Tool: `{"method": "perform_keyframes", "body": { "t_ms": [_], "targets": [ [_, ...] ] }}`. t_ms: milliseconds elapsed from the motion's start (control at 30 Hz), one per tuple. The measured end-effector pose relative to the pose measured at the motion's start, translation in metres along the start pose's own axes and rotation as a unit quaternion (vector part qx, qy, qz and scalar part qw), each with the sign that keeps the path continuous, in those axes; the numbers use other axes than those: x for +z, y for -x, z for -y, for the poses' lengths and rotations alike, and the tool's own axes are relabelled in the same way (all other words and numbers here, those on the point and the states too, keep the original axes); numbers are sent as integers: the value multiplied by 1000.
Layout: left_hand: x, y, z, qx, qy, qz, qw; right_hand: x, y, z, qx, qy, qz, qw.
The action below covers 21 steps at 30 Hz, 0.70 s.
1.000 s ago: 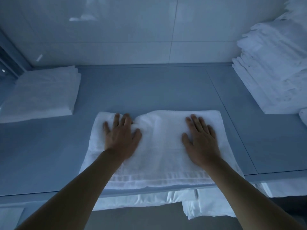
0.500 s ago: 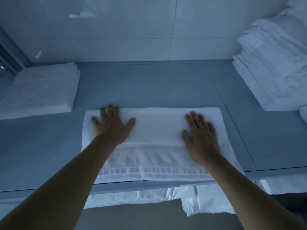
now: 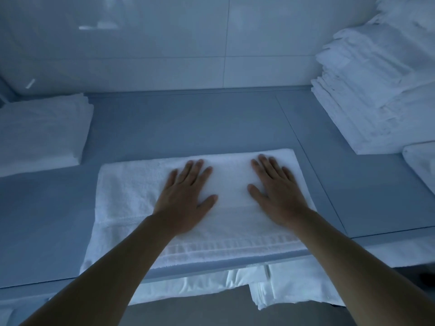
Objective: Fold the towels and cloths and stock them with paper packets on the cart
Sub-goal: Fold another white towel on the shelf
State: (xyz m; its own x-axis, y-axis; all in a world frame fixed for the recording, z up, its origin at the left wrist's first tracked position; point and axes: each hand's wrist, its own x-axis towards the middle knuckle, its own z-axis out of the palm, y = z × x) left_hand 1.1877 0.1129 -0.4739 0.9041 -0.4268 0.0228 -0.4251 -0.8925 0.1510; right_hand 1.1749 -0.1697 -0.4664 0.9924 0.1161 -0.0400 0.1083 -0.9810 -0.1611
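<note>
At the bottom of the frame, below the front lip of the grey surface [image 3: 211, 128], loose white cloth [image 3: 294, 288] hangs or lies on a lower level; what carries it is not clear.

Just above that, in the lower middle, a white towel [image 3: 131, 196] lies folded into a wide band, its woven border running along the near edge. The left hand [image 3: 186, 196] and the right hand [image 3: 275, 191] both lie flat on it, palms down, fingers straight and slightly spread, holding nothing, near each other at the band's centre.

The towel looks like soft, thick terry: light, limp, and likely to sag or open if lifted by one point. It is not fragile and seems to grip rather than slide. A sensible hold would be at the two corners of one short end, pinching all layers together, so the next fold carries over evenly; pressing the crease flat should keep the layers aligned.

Further back, at the left edge, a folded pile [image 3: 40, 135] sits apart from the towel. At the upper right a tall stack of folded towels [image 3: 376, 95] rises against the pale wall [image 3: 164, 43].
</note>
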Motion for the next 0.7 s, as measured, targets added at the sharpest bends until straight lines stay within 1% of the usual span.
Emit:
{"method": "perform_keyframes", "body": {
  "t_ms": [133, 233, 267, 333, 367, 433, 500, 533, 633, 700],
  "targets": [
    [4, -1, -4, -28, -2, -2, 1000, -9, -10, -24, 19, 3, 15, 1000],
    [5, -1, -6, -42, -5, 2, 999, -17, -16, -21, 59, 2, 31, 998],
    [5, -1, -6, -44, -3, 1, 999, -20, -17, -12, 76, 14, 32, 996],
    [6, -1, -8, -48, 2, -4, 999, -22, -11, 19, 110, 29, 5, 994],
    [5, -1, -8, -53, 5, -8, 999, -20, -4, 41, 116, 12, -12, 993],
    [5, 0, -10, -73, 8, -12, 997, -11, 17, 87, 121, -63, -29, 990],
    [6, 1, -15, -104, 10, -15, 994, 3, 35, 123, 139, -111, -16, 984],
    [5, 2, -17, -124, 11, -15, 992, 12, 41, 135, 144, -107, -11, 984],
    [1, 5, -22, -181, 30, -8, 983, 28, 44, 146, 125, -69, -15, 990],
    [-5, 12, -26, -204, 32, 14, 978, 30, 37, 137, 68, -62, -20, 996]
  ]
}}
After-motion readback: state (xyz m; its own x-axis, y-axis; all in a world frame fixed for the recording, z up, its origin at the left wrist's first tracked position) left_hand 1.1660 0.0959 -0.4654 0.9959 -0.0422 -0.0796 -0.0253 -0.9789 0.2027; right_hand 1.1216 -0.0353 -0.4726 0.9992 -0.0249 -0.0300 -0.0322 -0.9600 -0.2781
